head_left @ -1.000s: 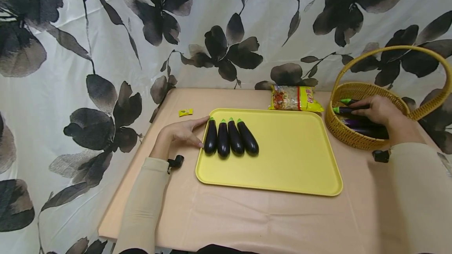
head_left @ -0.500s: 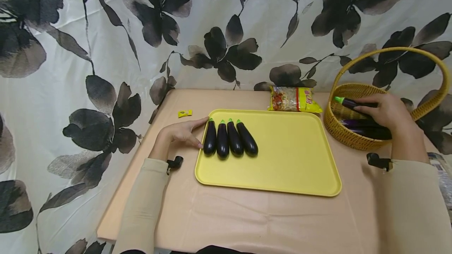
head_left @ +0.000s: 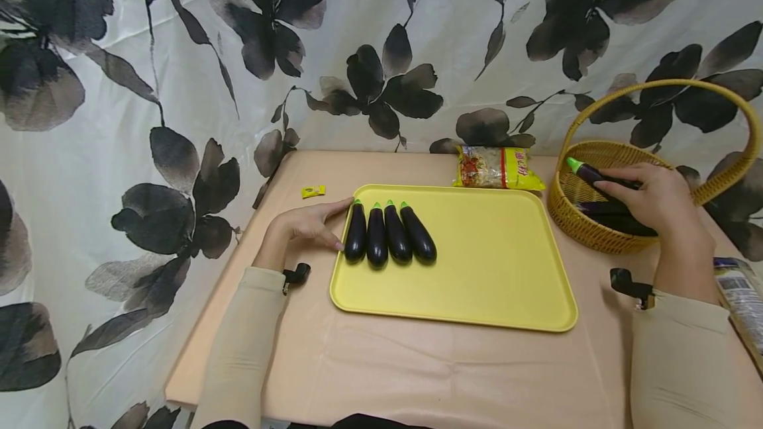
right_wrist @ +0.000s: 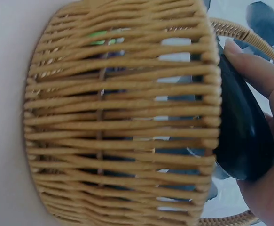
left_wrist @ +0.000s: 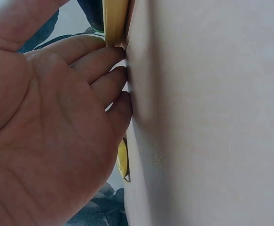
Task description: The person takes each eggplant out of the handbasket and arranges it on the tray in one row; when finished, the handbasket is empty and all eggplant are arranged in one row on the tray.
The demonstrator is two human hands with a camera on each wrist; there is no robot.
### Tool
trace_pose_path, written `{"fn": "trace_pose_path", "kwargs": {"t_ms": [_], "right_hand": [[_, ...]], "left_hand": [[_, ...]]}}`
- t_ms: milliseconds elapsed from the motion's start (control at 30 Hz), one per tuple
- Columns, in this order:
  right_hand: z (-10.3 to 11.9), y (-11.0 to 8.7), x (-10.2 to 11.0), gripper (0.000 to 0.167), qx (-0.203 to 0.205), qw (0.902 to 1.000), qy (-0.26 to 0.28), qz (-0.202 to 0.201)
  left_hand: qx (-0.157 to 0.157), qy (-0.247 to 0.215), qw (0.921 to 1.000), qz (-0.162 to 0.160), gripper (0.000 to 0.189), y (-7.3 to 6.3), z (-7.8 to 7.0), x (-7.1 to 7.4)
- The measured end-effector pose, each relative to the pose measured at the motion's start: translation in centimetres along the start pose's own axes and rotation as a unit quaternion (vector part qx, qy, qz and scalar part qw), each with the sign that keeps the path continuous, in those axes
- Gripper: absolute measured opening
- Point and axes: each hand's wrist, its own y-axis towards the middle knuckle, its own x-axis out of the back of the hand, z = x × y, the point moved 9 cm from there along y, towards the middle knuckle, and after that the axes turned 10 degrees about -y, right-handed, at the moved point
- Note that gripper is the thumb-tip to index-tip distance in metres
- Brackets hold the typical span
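Observation:
My right hand (head_left: 661, 197) grips a dark, glossy eggplant (head_left: 590, 175) with a bright green tip, at the opening of the wicker basket (head_left: 581, 230). In the right wrist view the held eggplant (right_wrist: 242, 127) shows just beyond the basket's rim, thumb along its side. More eggplant (head_left: 620, 218) lies inside the basket below the hand. Several eggplants (head_left: 398, 236) lie side by side at the left of the yellow tray (head_left: 495, 263), green tips away from me. My left hand (head_left: 306, 225) rests at the tray's left edge, fingers extended against it in the left wrist view.
A yellow and red food packet (head_left: 499, 167) lies behind the tray. A small yellow wrapped piece (head_left: 312, 190) is on the table (head_left: 429, 369) beyond the left hand. At the right edge lies a printed package (head_left: 742, 296). The basket's tall handle (head_left: 673, 83) arches over it.
My right hand has taken hold of an eggplant in the basket and raised it, pulling slightly back toward me. The left hand and the tray's eggplants stay in place.

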Motion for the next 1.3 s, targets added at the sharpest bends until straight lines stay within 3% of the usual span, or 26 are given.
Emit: {"fn": "trace_pose_path", "kwargs": {"t_ms": [300, 600, 933, 1100, 1167, 1300], "right_hand": [[1.6, -0.5, -0.1, 0.062, 0.002, 0.9994, 0.033, 0.0], [4.5, -0.7, 0.4, 0.049, 0.046, 0.9954, 0.071, -0.045], [8.0, -0.7, -0.2, 0.038, 0.1, 0.9837, 0.138, -0.057], [9.9, -0.5, -1.1, 0.035, 0.13, 0.9657, 0.219, -0.049], [10.5, -0.4, -1.6, 0.035, 0.132, 0.9606, 0.241, -0.042], [11.5, -0.3, -2.9, 0.035, 0.119, 0.9616, 0.246, -0.02]], "left_hand": [[-0.001, -0.005, 1.0, 0.001, 0.129, 0.1, 0.1, -0.1], [0.0, 0.0, 1.0, 0.001, 0.13, -0.1, 0.1, 0.0], [-0.001, -0.005, 1.0, 0.001, 0.131, 0.0, 0.1, 0.0], [-0.004, -0.002, 1.0, 0.003, 0.129, 0.1, -0.1, -0.1], [-0.006, -0.004, 1.0, 0.005, 0.128, 0.1, -0.2, -0.2], [-0.011, -0.003, 0.9999, 0.007, 0.127, 0.1, -0.2, -0.1]]}}
